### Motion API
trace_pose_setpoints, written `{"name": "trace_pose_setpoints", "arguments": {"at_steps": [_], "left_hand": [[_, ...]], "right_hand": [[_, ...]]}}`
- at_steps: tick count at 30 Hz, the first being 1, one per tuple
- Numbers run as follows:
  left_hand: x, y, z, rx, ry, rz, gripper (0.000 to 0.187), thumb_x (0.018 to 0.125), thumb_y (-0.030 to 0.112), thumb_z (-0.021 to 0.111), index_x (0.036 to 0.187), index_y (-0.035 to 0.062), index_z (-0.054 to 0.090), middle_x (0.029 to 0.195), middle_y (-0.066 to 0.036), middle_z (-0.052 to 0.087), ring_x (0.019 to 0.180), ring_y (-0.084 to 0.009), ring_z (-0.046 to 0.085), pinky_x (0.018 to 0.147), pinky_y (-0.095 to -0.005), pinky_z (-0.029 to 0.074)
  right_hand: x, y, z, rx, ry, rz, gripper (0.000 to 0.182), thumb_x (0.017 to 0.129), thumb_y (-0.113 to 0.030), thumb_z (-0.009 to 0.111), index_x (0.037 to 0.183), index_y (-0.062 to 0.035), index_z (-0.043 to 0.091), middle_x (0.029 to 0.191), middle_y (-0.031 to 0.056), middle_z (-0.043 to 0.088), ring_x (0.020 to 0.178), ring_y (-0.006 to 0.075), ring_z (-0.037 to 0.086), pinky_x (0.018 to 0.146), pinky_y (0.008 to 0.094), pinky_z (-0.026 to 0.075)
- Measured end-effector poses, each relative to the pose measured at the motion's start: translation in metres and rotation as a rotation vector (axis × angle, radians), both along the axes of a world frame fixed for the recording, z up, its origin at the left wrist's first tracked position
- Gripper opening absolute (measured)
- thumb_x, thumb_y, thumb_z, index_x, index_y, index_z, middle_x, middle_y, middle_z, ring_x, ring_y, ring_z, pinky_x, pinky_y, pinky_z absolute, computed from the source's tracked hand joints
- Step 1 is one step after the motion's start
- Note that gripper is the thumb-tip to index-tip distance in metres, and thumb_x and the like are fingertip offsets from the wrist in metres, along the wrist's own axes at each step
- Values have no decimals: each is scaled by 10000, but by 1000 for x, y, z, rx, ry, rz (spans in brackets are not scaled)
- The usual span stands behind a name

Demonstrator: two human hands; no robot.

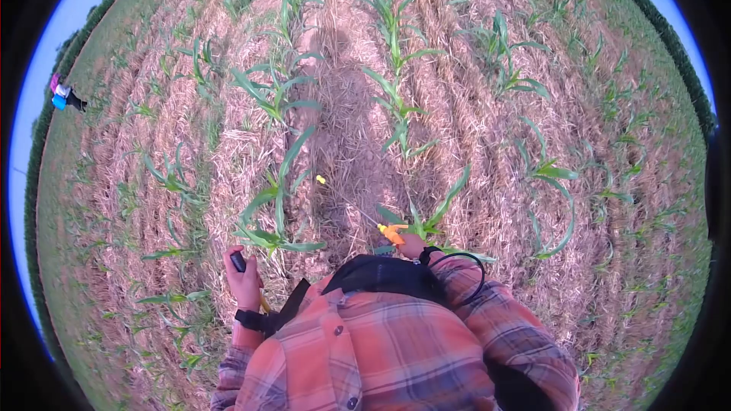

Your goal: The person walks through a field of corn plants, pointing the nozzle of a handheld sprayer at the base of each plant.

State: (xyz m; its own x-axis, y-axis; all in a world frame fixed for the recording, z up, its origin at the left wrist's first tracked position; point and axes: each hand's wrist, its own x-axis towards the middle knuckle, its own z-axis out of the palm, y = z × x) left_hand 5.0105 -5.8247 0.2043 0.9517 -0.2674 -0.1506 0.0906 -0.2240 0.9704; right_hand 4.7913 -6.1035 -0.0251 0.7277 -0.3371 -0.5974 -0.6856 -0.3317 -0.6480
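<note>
My right hand (pixel 412 246) is closed around the orange handle (pixel 393 234) of a spray wand, low in front of my body. A thin lance (pixel 356 206) runs from it forward and left to a yellow nozzle (pixel 320 180) above the bare soil between two plant rows. On the other side, my left hand (pixel 245 285) is wrapped around a black-ended lever (pixel 238 261), most of which the hand and sleeve hide. Just ahead of that hand stands a young corn plant (pixel 274 213). Another corn plant (pixel 426 221) grows beside the wand handle.
Rows of young corn (pixel 394 23) stretch ahead over straw-covered soil (pixel 350 122). A black hose (pixel 476 266) loops by my right forearm. Far off at the left, a person (pixel 68 95) with a blue container (pixel 59 102) stands in the field. Trees line the horizon.
</note>
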Motion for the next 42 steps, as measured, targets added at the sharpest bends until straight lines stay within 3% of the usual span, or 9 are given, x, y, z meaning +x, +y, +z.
{"name": "trace_pose_setpoints", "arguments": {"at_steps": [16,21,24,27,30,31,35,38,42], "left_hand": [[31,-58,-6,51,-61,-43,259,766,22,525,991,104,427,579,23,392,373,-42,364,306,-181,294],[60,-92,-19,15,12,-101,262,762,32,532,992,109,431,602,18,399,378,-43,364,310,-183,298],[83,-109,-23,37,25,-101,255,764,36,528,988,111,432,600,21,394,378,-44,356,313,-185,291],[109,-116,-30,17,47,-95,263,778,25,506,1008,107,405,546,26,384,356,-43,336,309,-183,279],[132,-121,-16,27,62,-44,248,785,24,498,1003,102,408,539,25,380,356,-42,333,310,-181,278],[141,-116,-17,43,48,-39,254,784,34,509,1002,110,403,585,28,391,376,-41,351,321,-181,288],[147,-99,68,-59,28,-3,230,822,48,456,1015,97,339,555,26,369,364,-40,338,327,-173,290],[163,-93,87,-105,11,5,213,836,52,431,1011,92,317,538,22,358,357,-38,327,327,-169,287],[216,-135,25,-16,99,43,197,829,61,463,995,86,362,554,23,374,354,-43,320,317,-173,281]], "right_hand": [[-37,-103,-34,-470,127,-570,259,681,-235,543,800,-10,591,737,195,591,736,345,576,613,411,455],[-34,-117,-45,-297,134,-619,266,699,-227,532,835,-4,577,724,188,593,718,348,577,604,400,456],[-5,-113,-19,-517,169,-412,271,711,-246,532,839,-10,575,682,166,590,683,316,587,600,391,455],[31,-114,-20,-175,92,-424,253,712,-288,533,822,-65,584,663,120,584,637,234,592,571,352,439],[69,-118,-15,-161,33,-175,274,705,-268,538,853,-40,574,800,183,580,803,346,551,687,410,434],[91,-116,17,-99,83,-163,275,704,-273,534,872,-59,572,815,181,579,813,337,550,695,402,431],[135,-122,14,35,35,30,346,714,-332,531,964,-94,551,872,169,577,846,327,550,732,391,422],[164,-119,19,104,-68,48,378,720,-333,528,1012,-94,541,903,177,572,874,333,542,750,386,416],[198,-135,29,127,15,116,409,723,-341,525,1046,-92,529,920,193,566,888,342,535,753,384,416]]}}
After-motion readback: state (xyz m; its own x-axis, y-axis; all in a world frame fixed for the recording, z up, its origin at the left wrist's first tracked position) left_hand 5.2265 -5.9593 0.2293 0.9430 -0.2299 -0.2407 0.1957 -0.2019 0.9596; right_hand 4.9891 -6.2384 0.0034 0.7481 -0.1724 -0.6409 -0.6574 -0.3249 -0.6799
